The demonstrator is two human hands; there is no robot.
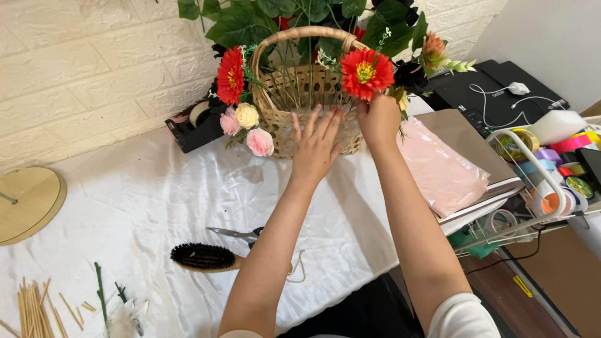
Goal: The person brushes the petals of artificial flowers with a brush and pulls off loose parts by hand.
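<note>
A woven wicker basket (283, 128) with a tall handle stands at the back of the white-covered table, filled with green leaves and artificial flowers. My left hand (315, 145) rests flat against its front wall, fingers spread. My right hand (378, 119) is closed on the stem just under a red gerbera flower (366, 73) at the basket's right rim. A second red gerbera (231, 76) sits at the left side, with pink and cream roses (246, 127) below it.
Scissors (235, 233) and a black-bristled brush (203, 256) lie near my left forearm. Wooden sticks (34, 308) lie at the lower left, a round wooden disc (28, 201) at the left edge. A tape dispenser (194, 128), a pink bag (441, 166), a black printer (494, 94) and ribbon rolls (557, 163) surround the basket.
</note>
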